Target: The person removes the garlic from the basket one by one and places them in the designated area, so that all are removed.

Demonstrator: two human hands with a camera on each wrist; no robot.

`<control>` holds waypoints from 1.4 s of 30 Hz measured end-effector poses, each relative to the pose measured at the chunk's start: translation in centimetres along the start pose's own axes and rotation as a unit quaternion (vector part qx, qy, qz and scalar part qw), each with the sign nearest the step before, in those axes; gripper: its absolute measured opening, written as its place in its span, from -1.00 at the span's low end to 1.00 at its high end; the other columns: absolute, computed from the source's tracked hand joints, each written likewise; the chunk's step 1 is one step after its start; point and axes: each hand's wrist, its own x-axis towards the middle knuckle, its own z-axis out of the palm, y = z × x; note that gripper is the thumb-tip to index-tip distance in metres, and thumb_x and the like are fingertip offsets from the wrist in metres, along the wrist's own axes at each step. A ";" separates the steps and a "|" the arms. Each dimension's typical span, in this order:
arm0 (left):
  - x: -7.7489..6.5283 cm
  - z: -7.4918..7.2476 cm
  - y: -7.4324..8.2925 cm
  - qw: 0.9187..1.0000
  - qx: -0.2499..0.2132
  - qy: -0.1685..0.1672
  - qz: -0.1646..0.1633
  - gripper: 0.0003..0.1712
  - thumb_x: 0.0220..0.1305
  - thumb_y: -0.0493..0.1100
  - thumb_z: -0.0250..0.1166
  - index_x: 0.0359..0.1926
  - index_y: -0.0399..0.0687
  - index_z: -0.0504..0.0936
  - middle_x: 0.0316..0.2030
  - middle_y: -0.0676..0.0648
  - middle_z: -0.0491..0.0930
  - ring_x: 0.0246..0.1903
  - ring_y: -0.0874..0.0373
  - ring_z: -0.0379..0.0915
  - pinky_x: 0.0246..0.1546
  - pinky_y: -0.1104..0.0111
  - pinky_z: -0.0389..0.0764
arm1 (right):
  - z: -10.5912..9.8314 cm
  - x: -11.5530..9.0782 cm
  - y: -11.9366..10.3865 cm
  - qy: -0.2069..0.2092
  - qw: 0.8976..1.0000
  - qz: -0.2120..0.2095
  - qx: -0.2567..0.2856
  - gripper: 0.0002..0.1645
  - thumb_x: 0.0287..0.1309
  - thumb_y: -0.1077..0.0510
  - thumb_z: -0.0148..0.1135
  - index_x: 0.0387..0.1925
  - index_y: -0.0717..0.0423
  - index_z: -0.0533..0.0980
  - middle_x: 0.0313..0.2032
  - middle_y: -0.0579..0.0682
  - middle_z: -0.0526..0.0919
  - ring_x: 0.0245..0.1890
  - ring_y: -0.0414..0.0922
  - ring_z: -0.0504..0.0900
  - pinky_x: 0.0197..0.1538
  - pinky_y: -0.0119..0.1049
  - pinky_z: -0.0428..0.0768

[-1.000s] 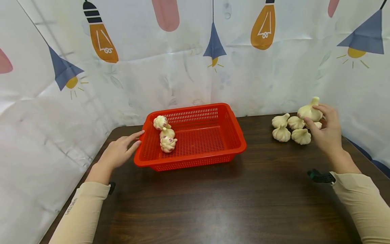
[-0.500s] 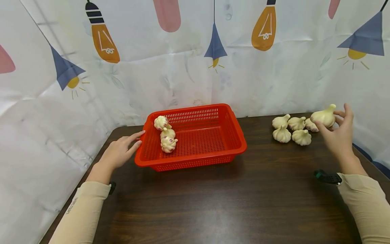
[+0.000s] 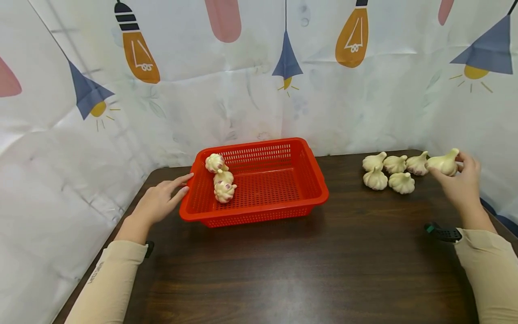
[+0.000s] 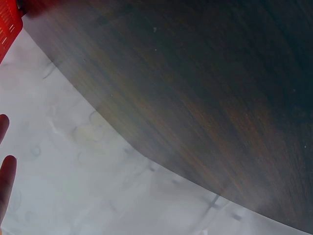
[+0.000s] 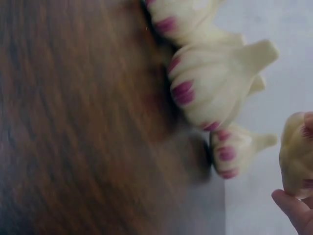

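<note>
My right hand (image 3: pixel 463 186) pinches a pale garlic bulb (image 3: pixel 443 164) between thumb and fingers, at the right end of the back row of garlic. In the right wrist view this bulb (image 5: pixel 292 159) shows at the right edge, with purple patches and a thumb or fingertip at its lower side. Several other garlic bulbs (image 3: pixel 375 179) sit on the table to its left, in two short rows. My left hand (image 3: pixel 154 203) rests its fairly straight fingertips at the left rim of a red plastic basket (image 3: pixel 263 213). Inside the basket, 3 garlic bulbs (image 3: pixel 224 192) lie along its left side.
The dark wooden table (image 3: pixel 259 270) runs back to a white curtain (image 3: pixel 251 103) printed with lamps and bulbs. A dark strap (image 3: pixel 443 233) circles the right wrist, and its end sticks out over the table.
My right hand has carried its garlic bulb to the right and down, beside the back row, uncovering the bulb formerly behind it. The left hand and the basket have stayed put.
</note>
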 end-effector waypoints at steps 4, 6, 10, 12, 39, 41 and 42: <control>0.0 0.0 0.0 1.000 0.000 0.001 0.001 -0.36 0.60 0.16 -0.02 0.53 -0.01 0.32 0.21 -0.42 0.53 0.12 -0.37 0.47 0.09 -0.29 0.48 | 0.1 0.1 0.8 -0.004 1.000 -0.009 -0.027 -0.02 0.33 0.00 0.27 0.52 0.41 0.04 0.39 0.41 0.03 0.09 -0.09 0.29 -0.20 -0.66 0.27; 0.0 0.0 0.0 1.000 -0.001 0.001 0.001 -0.36 0.60 0.15 -0.02 0.53 -0.01 0.32 0.22 -0.42 0.53 0.13 -0.37 0.47 0.10 -0.29 0.48 | 0.2 0.2 1.2 -0.013 0.999 -0.010 -0.032 0.00 0.34 0.01 0.25 0.52 0.45 -0.01 0.41 0.48 0.02 0.20 0.21 0.27 -0.08 -0.55 0.32; 0.0 -0.1 0.1 1.000 -0.002 0.000 -0.002 -0.36 0.60 0.16 -0.02 0.53 -0.01 0.32 0.22 -0.42 0.52 0.14 -0.37 0.46 0.10 -0.29 0.47 | 0.2 0.2 1.9 -0.052 0.998 0.012 -0.028 0.05 0.39 -0.02 0.20 0.53 0.44 -0.15 0.46 0.54 -0.03 0.37 0.46 0.08 0.06 -0.37 0.33; -0.1 -0.1 0.1 1.000 -0.003 0.000 -0.003 -0.36 0.60 0.16 -0.02 0.53 -0.01 0.32 0.23 -0.42 0.52 0.13 -0.37 0.47 0.10 -0.29 0.48 | 0.1 0.3 2.1 -0.070 0.997 0.019 -0.028 0.07 0.40 -0.03 0.19 0.53 0.44 -0.20 0.46 0.56 -0.05 0.38 0.48 0.05 0.12 -0.26 0.34; -0.1 -0.1 0.3 1.000 -0.001 0.000 -0.004 -0.36 0.60 0.16 -0.02 0.53 0.00 0.32 0.21 -0.42 0.53 0.13 -0.38 0.47 0.11 -0.30 0.47 | 0.4 1.2 3.2 -0.117 0.990 -0.007 -0.083 0.06 0.35 0.04 0.26 0.41 0.67 -0.14 0.32 0.75 0.04 0.28 0.64 0.11 0.22 0.44 0.17; -0.1 -0.2 0.3 1.000 -0.001 -0.001 -0.004 -0.36 0.60 0.16 -0.03 0.53 -0.01 0.32 0.21 -0.42 0.53 0.13 -0.38 0.47 0.11 -0.29 0.47 | 0.3 1.2 3.2 -0.121 0.989 -0.003 -0.085 0.07 0.35 0.02 0.26 0.41 0.66 -0.14 0.33 0.75 0.03 0.29 0.65 0.09 0.24 0.45 0.16; -0.1 -0.2 0.3 1.000 -0.001 -0.001 -0.004 -0.36 0.60 0.16 -0.03 0.53 -0.01 0.32 0.21 -0.42 0.53 0.13 -0.38 0.47 0.10 -0.29 0.47 | 0.3 1.1 3.2 -0.123 0.989 -0.001 -0.087 0.08 0.35 0.02 0.26 0.41 0.66 -0.15 0.33 0.76 0.02 0.30 0.65 0.08 0.25 0.46 0.15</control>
